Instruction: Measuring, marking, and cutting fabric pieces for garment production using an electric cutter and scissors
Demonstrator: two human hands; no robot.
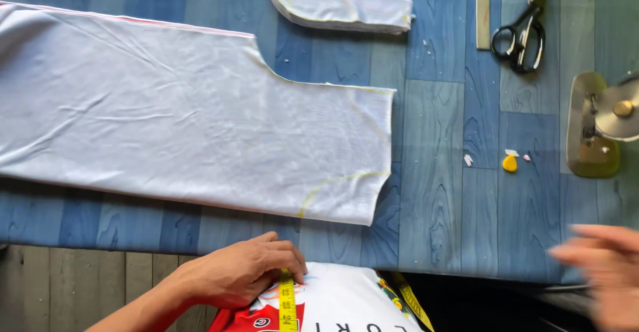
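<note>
1. biggest thing first: the blue wood-pattern table covering [439, 192] runs across nearly the whole view, with bare grey boards showing at the lower left edge.
2. on it lies a large cut panel of white fabric [166, 125], flat but lightly creased, with yellow chalk lines along its right end and lower corner. it looks thin, light and limp, the sort of cloth that slides and bunches, so i'd judge it is best taken at an edge or corner with flat fingers.
3. a smaller folded white fabric piece [339, 4] sits above it, well apart, near the top edge.
4. far right, an electric rotary cutter [599, 122] with a round blade on a metal base plate; looks heavy and sharp.
5. down at the near edge, the left hand [239, 275] rests on a white and red printed garment [333, 302]. its fingers are curled narrow, pinching a yellow measuring tape [287, 302] down against the cloth. the tape hangs limp and soft, held right at the fingertips.
6. the right hand [602, 272] is at the lower right, blurred; it seems loosely spread, but i cannot tell if it holds anything.
7. black-handled scissors [522, 35] lie at the top right, just beside a pale wooden ruler [482, 9].
8. smallest: a yellow tailor's chalk [510, 163] near the cutter, with white scraps about it.
</note>
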